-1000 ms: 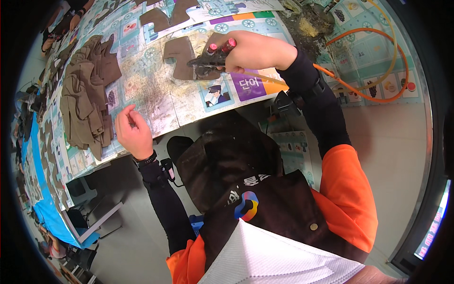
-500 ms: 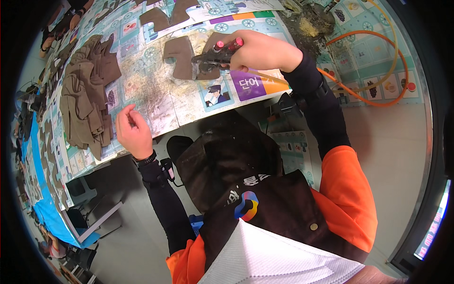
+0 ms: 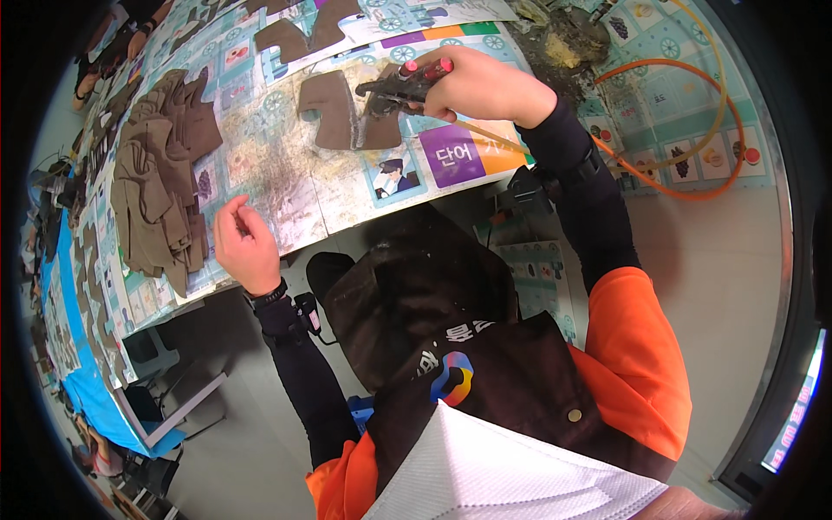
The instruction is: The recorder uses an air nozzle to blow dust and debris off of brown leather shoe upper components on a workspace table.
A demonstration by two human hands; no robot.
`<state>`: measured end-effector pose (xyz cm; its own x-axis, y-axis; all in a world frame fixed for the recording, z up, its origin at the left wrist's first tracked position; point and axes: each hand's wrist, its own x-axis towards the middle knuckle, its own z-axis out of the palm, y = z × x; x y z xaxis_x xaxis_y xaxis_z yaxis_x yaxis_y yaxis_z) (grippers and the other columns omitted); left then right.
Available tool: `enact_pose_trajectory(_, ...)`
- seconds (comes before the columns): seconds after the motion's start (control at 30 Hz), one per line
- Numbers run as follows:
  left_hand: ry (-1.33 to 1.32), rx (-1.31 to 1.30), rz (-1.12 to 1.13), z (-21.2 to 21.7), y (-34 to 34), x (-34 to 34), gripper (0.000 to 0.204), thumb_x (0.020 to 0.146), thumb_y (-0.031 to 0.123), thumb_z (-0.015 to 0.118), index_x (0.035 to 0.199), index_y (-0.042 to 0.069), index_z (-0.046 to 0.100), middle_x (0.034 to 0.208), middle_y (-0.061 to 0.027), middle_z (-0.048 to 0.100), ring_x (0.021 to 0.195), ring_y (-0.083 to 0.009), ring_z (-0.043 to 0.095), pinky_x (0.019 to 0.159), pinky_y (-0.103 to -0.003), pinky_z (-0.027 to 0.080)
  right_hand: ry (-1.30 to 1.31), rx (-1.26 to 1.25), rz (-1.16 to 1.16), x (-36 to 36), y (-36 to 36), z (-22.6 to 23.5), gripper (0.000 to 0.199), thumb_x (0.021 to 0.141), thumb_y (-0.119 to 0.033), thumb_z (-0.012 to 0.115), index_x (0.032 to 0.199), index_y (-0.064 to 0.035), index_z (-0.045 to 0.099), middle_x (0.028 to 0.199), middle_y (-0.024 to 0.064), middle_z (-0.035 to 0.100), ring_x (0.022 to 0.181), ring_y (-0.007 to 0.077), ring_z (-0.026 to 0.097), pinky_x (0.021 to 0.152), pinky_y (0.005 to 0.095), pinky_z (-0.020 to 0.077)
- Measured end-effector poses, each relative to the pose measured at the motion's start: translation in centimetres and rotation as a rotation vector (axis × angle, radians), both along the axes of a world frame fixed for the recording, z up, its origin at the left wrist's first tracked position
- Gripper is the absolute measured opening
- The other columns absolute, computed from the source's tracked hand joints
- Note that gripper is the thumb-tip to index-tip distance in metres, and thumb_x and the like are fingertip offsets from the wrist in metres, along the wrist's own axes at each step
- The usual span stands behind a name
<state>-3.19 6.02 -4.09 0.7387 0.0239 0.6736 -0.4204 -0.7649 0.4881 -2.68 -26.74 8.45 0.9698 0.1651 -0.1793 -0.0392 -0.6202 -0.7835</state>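
The right hand [image 3: 498, 87] is wrapped around a black spray gun [image 3: 400, 91] with two red knobs, its nozzle at nine o'clock over a brown cut-out [image 3: 329, 111]; whether they touch cannot be told. This cut-out lies on the surface [image 3: 290, 195], at one o'clock from the left hand [image 3: 247, 250], which is released, fingers loosely curled, by the near edge. At ten o'clock from that hand is a pile of brown pieces [image 3: 156, 182]. An orange hose [image 3: 734, 130] loops around three o'clock from the right hand.

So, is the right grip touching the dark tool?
Touching. The head view shows the right grip closed around the dark tool, beside its red knobs.
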Motion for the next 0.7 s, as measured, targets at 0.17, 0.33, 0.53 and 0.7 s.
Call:
enact_pose_trajectory(0.17,0.012,0.001,0.01,-0.1,0.2,-0.1,0.012,0.087,0.0,0.056,0.093,0.003,0.065,0.081,-0.0083,0.062,0.062,-0.0211,0.056,0.058,-0.032,0.046,-0.001,-0.037,0.02,0.8,-0.6,-0.3,0.012,0.064,-0.005,0.062,0.071,0.005,0.062,0.067,0.0088,0.057,0.056,0.015,0.05,0.057,0.029,0.042)
enact_pose_trajectory(0.33,0.035,-0.009,0.009,-0.1,0.1,-0.1,0.011,0.087,0.0,0.056,0.093,0.003,0.065,0.082,-0.0081,0.062,0.063,-0.0208,0.057,0.058,-0.032,0.046,-0.121,-0.131,0.096,1.4,-1.8,-1.2,0.009,0.064,-0.004,0.062,0.059,0.0008,0.056,0.068,0.0083,0.056,0.06,0.0146,0.052,0.055,0.0289,0.0421)
enact_pose_trajectory(0.53,0.028,-0.024,0.006,-0.4,0.2,0.0,0.011,0.087,0.0,0.056,0.093,0.002,0.065,0.082,-0.0081,0.063,0.063,-0.0206,0.057,0.059,-0.032,0.046,0.021,-0.06,-0.069,1.1,-1.5,0.1,0.016,0.064,-0.007,0.063,0.054,-0.004,0.051,0.065,0.0048,0.051,0.05,0.0147,0.045,0.046,0.0271,0.035)
enact_pose_trajectory(0.7,0.041,-0.023,0.01,-0.3,0.1,0.0,0.011,0.087,0.001,0.056,0.093,0.002,0.065,0.082,-0.0083,0.063,0.064,-0.0209,0.057,0.059,-0.032,0.046,-0.027,-0.134,-0.014,1.8,-2.9,-0.6,0.018,0.064,-0.008,0.061,0.054,-0.005,0.048,0.063,0.0029,0.047,0.048,0.0142,0.041,0.045,0.0275,0.0318)
